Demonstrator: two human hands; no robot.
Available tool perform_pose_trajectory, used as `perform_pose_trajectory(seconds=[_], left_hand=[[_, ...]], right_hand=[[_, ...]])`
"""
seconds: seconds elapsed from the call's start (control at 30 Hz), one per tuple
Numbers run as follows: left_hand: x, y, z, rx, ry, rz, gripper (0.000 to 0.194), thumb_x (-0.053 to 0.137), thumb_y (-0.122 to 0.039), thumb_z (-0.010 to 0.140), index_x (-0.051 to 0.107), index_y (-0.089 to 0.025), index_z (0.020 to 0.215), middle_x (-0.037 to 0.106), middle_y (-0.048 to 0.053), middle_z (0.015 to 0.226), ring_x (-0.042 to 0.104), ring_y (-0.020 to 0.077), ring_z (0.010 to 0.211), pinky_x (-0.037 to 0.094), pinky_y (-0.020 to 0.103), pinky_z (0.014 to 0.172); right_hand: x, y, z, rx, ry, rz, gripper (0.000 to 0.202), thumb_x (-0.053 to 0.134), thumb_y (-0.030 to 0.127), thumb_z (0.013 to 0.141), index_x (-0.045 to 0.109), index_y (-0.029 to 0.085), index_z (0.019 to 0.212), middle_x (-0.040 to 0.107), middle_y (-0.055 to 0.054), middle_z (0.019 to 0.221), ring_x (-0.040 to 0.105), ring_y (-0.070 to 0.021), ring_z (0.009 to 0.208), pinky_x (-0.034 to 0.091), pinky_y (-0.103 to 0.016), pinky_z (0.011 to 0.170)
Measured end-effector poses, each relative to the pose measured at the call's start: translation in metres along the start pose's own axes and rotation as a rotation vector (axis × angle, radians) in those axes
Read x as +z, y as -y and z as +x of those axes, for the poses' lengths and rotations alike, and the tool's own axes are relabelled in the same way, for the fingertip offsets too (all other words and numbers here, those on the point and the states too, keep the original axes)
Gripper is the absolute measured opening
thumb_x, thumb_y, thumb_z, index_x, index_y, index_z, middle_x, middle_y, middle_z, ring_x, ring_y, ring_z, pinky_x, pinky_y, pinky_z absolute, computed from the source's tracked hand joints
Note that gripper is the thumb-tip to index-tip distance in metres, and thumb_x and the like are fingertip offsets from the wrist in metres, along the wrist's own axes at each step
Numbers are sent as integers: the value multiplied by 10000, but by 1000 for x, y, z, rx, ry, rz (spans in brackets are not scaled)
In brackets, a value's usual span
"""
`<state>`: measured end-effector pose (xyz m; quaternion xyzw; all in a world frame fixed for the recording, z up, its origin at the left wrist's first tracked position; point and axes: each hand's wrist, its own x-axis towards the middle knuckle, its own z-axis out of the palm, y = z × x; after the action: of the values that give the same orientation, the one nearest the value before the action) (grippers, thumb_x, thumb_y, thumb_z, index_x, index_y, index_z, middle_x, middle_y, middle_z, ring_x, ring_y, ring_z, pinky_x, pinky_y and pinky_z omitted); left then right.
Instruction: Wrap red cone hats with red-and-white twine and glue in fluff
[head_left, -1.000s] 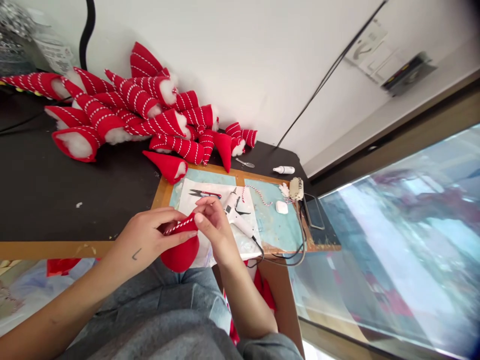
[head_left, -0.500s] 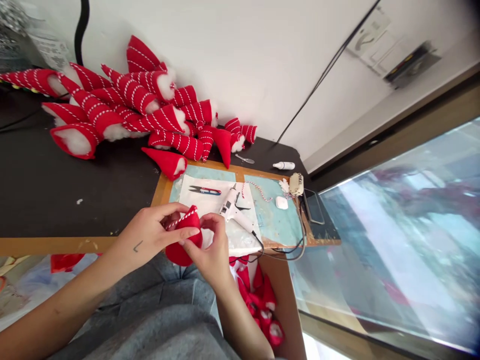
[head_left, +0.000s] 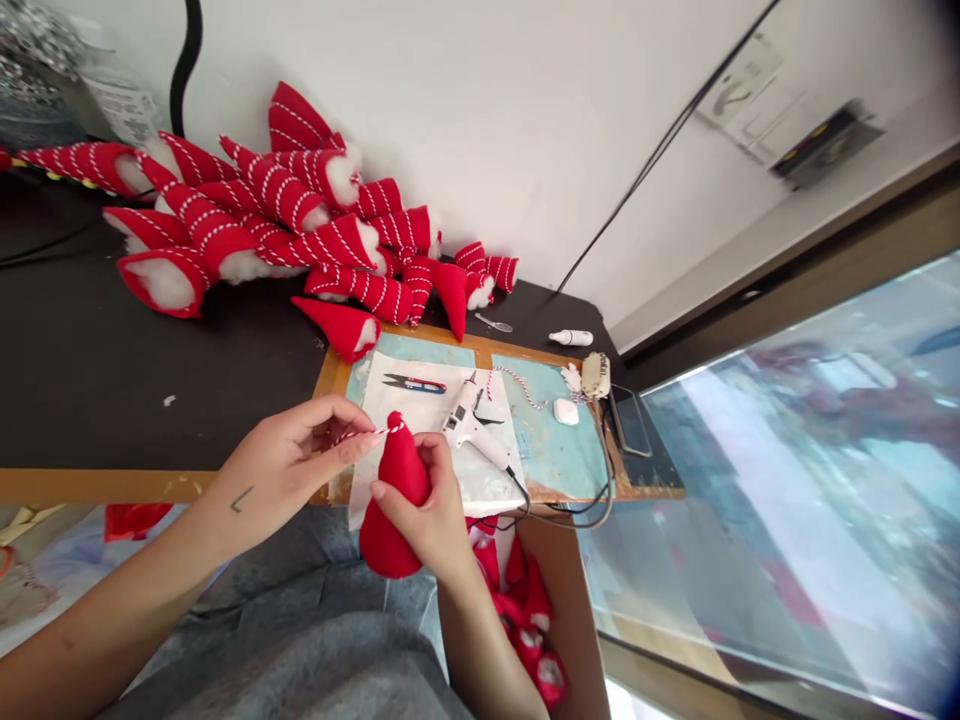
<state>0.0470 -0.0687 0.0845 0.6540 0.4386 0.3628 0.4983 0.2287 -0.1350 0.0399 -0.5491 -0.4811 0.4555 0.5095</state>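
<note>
left hand (head_left: 277, 462): pinched nearly closed on striped cord (head_left: 382, 431), close to the tip of red cone (head_left: 391, 545)
right hand (head_left: 429, 505): curled round red cone, thumb in front
red cone: held tip up by the front edge of surface (head_left: 150, 400)
glue gun (head_left: 472, 430): lying on white sheet (head_left: 491, 487), just beyond right hand
snips (head_left: 416, 384): left of glue gun
wound cones (head_left: 281, 190): piled along the back edge

My only view comes from the wearer's head, facing forward and down past the lap to the hands (head_left: 416, 500) and worktop (head_left: 135, 390), close in, shared with no second camera.
</note>
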Motion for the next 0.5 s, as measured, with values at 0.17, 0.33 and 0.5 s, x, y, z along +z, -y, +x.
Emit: perform_pose_trajectory(seconds=[0.17, 0.33, 0.5], left_hand=[[1, -1, -2, -22, -10, -36, 244, 720, -462, 948, 721, -220, 916, 541, -78, 611, 408, 99, 498, 349, 219, 487], [2, -1, -1, 16, -56, -42, 222, 726, -436, 944, 723, -219, 898, 505, -81, 578, 427, 109, 526, 400, 226, 536], [5, -6, 1, -16, -50, -78, 212, 733, -410, 934, 714, -202, 900, 608, -41, 706, 521, 118, 622, 473, 228, 602]], right_hand=[[1, 5, 1, 5, -11, 26, 310, 797, 427, 836, 630, 244, 1023, 675, -8, 968, 610, -205, 876, 515, -347, 842], [-1, 1, 0, 41, 10, 103, 283, 772, 460, 875, 708, 234, 1033, 693, -16, 954, 617, -211, 876, 504, -347, 849], [-1, 2, -3, 139, 114, 358, 368, 794, 571, 862, 757, 255, 1046, 729, -19, 922, 633, -209, 799, 522, -351, 793]])
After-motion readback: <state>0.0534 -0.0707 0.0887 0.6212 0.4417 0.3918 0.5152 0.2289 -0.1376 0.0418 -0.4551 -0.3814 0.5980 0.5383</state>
